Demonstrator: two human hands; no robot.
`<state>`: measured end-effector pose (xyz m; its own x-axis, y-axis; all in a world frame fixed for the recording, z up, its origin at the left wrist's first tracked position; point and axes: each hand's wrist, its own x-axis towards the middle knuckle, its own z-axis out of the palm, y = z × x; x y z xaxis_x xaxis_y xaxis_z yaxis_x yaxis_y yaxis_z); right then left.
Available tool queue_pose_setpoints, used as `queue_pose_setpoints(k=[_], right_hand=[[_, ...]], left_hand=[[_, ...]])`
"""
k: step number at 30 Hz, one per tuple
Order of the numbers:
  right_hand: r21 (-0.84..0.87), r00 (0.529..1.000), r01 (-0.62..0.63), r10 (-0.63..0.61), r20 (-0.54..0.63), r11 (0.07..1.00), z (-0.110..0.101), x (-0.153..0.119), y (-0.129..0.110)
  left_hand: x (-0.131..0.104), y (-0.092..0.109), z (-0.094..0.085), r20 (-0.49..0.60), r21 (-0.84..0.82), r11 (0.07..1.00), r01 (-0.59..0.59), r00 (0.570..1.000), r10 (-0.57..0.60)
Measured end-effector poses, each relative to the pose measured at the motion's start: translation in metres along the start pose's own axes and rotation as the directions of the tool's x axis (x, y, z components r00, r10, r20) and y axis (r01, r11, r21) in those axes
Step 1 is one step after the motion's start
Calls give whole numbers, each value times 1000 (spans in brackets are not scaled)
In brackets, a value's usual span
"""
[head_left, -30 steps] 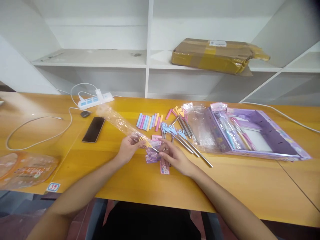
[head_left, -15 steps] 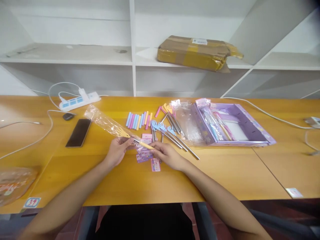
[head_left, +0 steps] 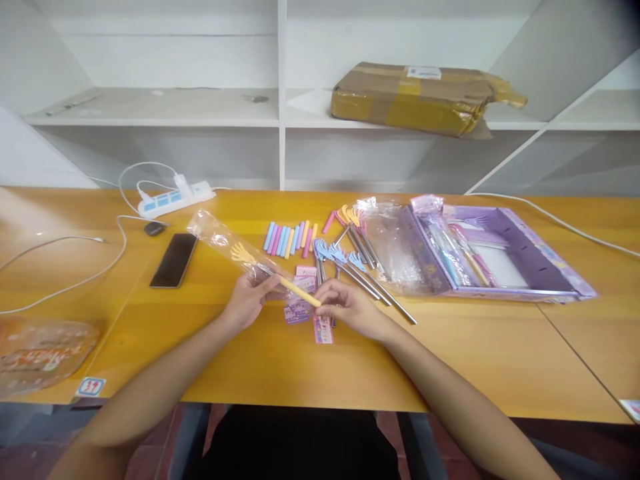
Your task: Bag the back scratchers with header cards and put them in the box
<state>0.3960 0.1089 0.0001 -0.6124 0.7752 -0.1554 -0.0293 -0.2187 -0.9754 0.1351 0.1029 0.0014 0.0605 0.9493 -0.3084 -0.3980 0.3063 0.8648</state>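
A back scratcher (head_left: 297, 291) with a yellow hand-shaped head, metal rod and yellow handle lies slantwise between my hands. Its head and rod are inside a long clear plastic sleeve (head_left: 215, 233); the handle sticks out at the lower right. My left hand (head_left: 250, 299) is closed around the sleeve's mouth and the rod, thumb on top. With thumb and fingers, my right hand (head_left: 350, 308) pinches the handle's end. Under and beside the hands are pink and purple cards (head_left: 323, 329). Blue-headed back scratchers (head_left: 333, 252) lie just beyond the right hand.
Coloured handle tubes (head_left: 287, 240) lie in a row behind the hands. Yellow and pink scratcher heads (head_left: 350, 217) and clear sleeves (head_left: 390, 260) are further right, beside a purple box (head_left: 530, 294) holding packed scratchers. A phone (head_left: 173, 261) and a power strip (head_left: 177, 199) are left.
The back scratcher has slid deeper into the sleeve, its yellow head nearer the far end. My right hand has shifted to the handle's tip. The whole view has turned slightly left.
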Motion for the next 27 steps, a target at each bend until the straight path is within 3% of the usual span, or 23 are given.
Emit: queue_pose_setpoints(k=[4, 11, 14, 18, 27], right_hand=[[-130, 998, 28, -36, -56, 991, 2, 2, 5], [-294, 990, 106, -129, -59, 950, 6, 0, 15], [-332, 976, 170, -206, -73, 928, 7, -1, 15], [-363, 940, 317, -341, -2, 876, 6, -2, 8], [-500, 890, 408, -454, 33, 764, 4, -6, 4]], left_hand=[[-11, -15, 5, 148, 84, 994, 74, 985, -86], [-18, -30, 5, 244, 211, 977, 25, 967, -77], [-16, -23, 4, 220, 193, 981, 12, 974, -56], [-10, -13, 2, 131, 120, 993, 7, 991, -23], [-9, -12, 5, 160, 114, 992, 62, 984, -80]])
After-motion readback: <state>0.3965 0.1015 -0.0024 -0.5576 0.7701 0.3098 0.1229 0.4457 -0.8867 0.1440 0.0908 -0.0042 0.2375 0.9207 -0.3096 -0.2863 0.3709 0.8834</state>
